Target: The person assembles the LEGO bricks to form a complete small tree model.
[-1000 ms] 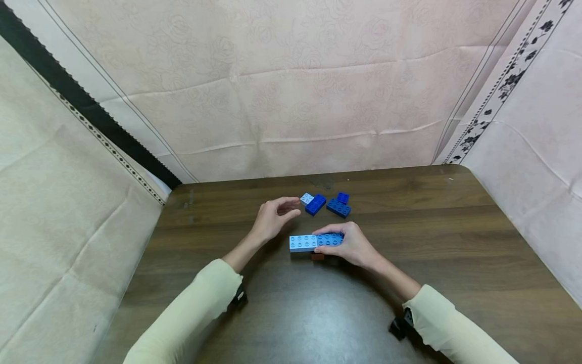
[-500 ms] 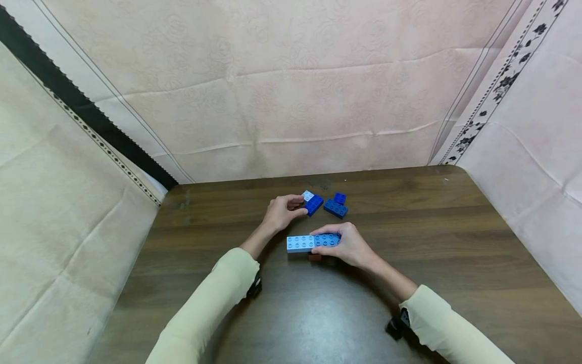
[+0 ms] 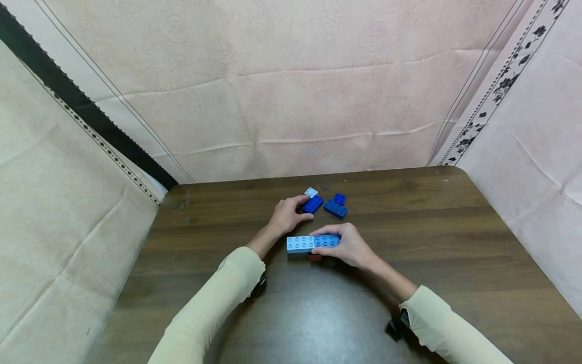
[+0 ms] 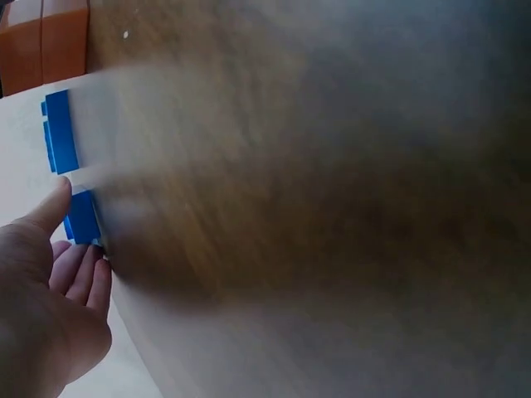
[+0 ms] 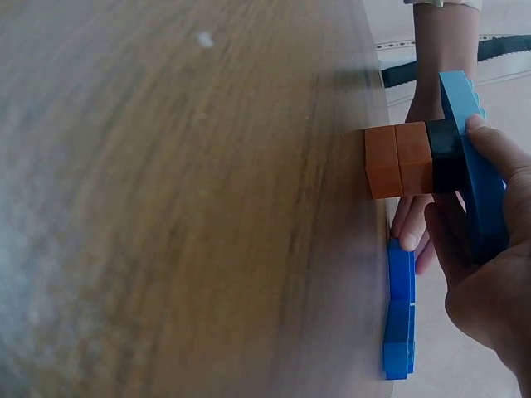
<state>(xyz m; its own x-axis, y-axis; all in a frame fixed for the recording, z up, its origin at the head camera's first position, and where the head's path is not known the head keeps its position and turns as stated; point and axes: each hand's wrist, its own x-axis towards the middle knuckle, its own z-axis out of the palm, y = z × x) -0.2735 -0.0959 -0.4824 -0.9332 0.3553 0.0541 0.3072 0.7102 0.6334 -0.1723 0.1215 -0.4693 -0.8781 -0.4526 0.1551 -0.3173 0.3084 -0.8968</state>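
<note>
Brick stack [image 3: 309, 244], head view: stands around the middle of the table [image 3: 454, 242], topped by a light-blue brick [image 3: 299, 244] and a mid-blue brick [image 3: 326, 239] end to end. My right hand [image 3: 347, 245] grasps the mid-blue one, thumb on the near side, fingers on the far. My left hand [image 3: 285, 215] is out toward the far edge, fingers about a dark-blue brick [image 3: 313, 205]; pale-blue brick [image 3: 311, 192] just beyond. Two more blue bricks [image 3: 335, 209] just to the right.

Left wrist view: thumb and fingertips bracket the dark-blue brick. Whether they clench it, cannot tell.

Right wrist view: under the top row, a black brick [image 5: 445, 157], then two brown bricks [image 5: 398, 162], lowest on the table.
</note>
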